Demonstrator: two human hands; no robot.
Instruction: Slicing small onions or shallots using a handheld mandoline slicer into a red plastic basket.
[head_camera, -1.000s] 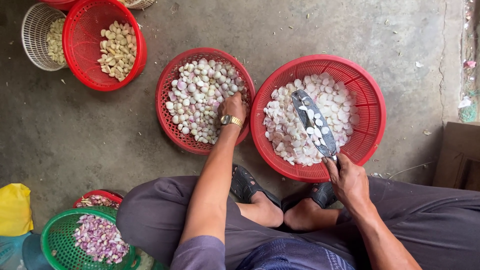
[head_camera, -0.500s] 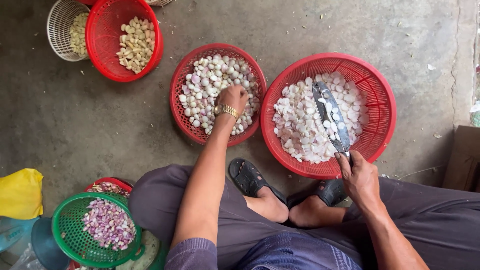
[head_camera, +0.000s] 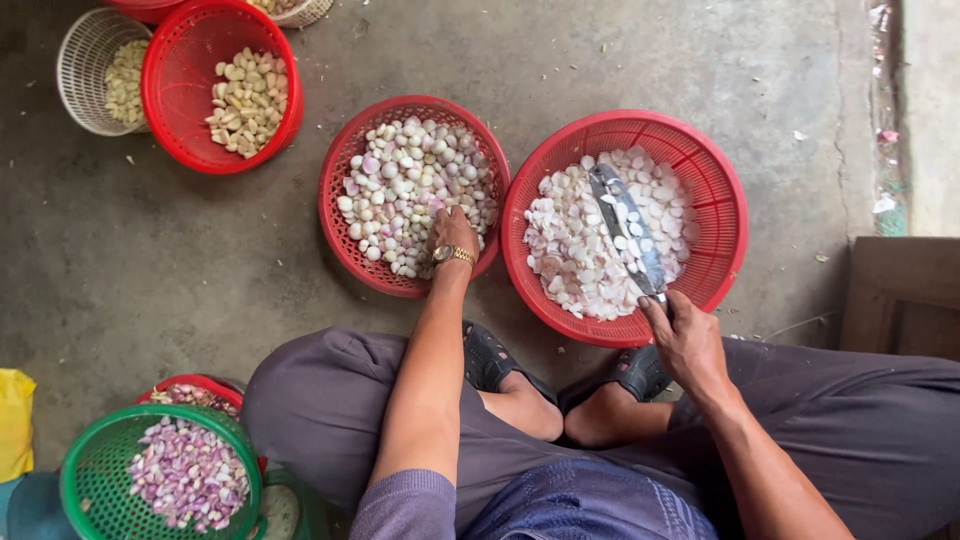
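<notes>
peeled shallots (head_camera: 410, 190) under left hand (head_camera: 452, 232), knife (head_camera: 625, 232) in right hand (head_camera: 685, 340)

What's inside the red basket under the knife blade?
The red basket holds a pile of pale peeled pieces. The knife, held by the right hand, lies across them, hiding the pieces beneath the blade. The basket's bottom is covered too.

Shallot basket (head_camera: 352, 236) left of slice basket (head_camera: 722, 190)

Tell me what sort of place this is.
Probably an informal food-preparation spot on the ground: bare concrete floor, red baskets of peeled bulbs, the left hand in one, the right hand holding a knife.
</notes>
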